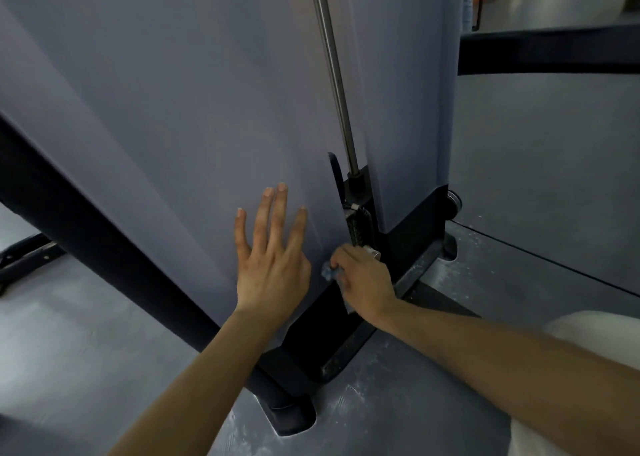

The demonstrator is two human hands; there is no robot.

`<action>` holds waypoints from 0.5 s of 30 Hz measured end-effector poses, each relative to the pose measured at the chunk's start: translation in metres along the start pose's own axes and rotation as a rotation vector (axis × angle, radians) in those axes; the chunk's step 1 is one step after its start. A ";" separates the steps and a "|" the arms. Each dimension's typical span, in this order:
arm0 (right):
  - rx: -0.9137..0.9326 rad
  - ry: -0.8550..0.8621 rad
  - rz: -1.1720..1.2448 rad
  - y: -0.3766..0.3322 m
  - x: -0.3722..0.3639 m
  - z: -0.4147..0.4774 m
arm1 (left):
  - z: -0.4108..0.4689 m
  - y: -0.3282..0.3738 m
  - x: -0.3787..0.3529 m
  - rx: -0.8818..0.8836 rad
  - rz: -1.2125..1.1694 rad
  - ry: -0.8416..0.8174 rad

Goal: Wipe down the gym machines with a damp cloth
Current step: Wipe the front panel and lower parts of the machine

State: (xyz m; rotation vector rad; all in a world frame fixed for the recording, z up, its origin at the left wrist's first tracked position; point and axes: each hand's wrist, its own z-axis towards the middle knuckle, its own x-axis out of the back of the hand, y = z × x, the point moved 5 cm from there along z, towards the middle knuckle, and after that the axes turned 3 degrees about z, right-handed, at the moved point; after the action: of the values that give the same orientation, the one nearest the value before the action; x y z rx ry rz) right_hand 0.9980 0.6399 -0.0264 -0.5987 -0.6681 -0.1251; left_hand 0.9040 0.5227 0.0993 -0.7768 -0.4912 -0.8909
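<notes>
Grey plastic shrouding [173, 109] covered the side of the gym machine, and the left hand [273, 261] lay flat against it with fingers straight and spread, holding nothing. The right hand [363, 282] was curled around a bunched blue cloth [328, 271], pressed low on the shroud's edge, just beside the narrow slot [358, 227] where a steel guide rod [332, 67] ran down into black fittings.

The main risk seemed to be that slot. With the cloth wadded so close to it, a loose corner could have snagged on the fittings or been drawn in, and knuckles might have scraped the hard edge. Little of the cloth showed past the fingers, so a wipe could have dragged bare skin rather than fabric across the surface and left streaks. The bracing palm could also have left fresh prints on the shroud, or slipped if that surface was wet. Pale dust lay on the black base frame [346, 351] and the floor [415, 403]; a cloth dropped there would likely have picked up grit.
</notes>
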 end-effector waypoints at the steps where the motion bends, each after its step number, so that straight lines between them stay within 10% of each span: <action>1: -0.016 -0.042 -0.010 0.005 -0.006 -0.005 | 0.003 0.000 0.001 0.000 -0.009 0.014; 15: -0.059 0.246 0.261 -0.031 0.054 0.068 | 0.026 0.010 0.022 0.047 -0.077 0.006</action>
State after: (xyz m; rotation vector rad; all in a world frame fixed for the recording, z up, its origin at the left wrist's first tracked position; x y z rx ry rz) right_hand 0.9945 0.6569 0.0640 -0.7092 -0.3452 0.0255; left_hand 0.9224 0.5355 0.1263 -0.7161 -0.5374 -0.9503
